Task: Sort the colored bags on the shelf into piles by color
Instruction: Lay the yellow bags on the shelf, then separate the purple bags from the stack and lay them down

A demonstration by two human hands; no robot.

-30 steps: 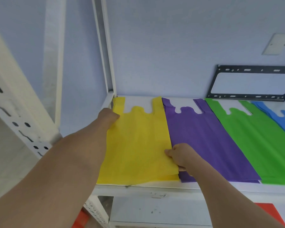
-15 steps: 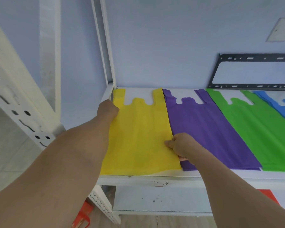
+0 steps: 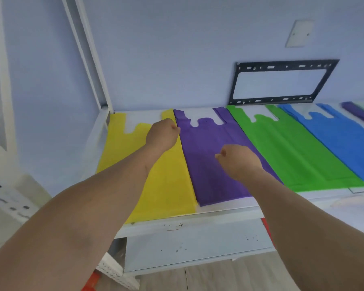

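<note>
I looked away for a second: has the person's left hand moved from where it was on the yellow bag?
Yes. The left hand has shifted right, from the yellow bag's left handle to its edge beside the purple bag.

no legible text, no labels or nos. on bags, shelf, wall

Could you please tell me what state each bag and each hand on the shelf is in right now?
yellow bag: flat, leftmost, front edge overhanging the shelf.
purple bag: flat, beside the yellow.
green bag: flat, untouched.
blue bag: flat, untouched.
left hand: loosely curled over the yellow-purple seam; grip unclear.
right hand: loosely curled over the purple bag; grip unclear.
</note>
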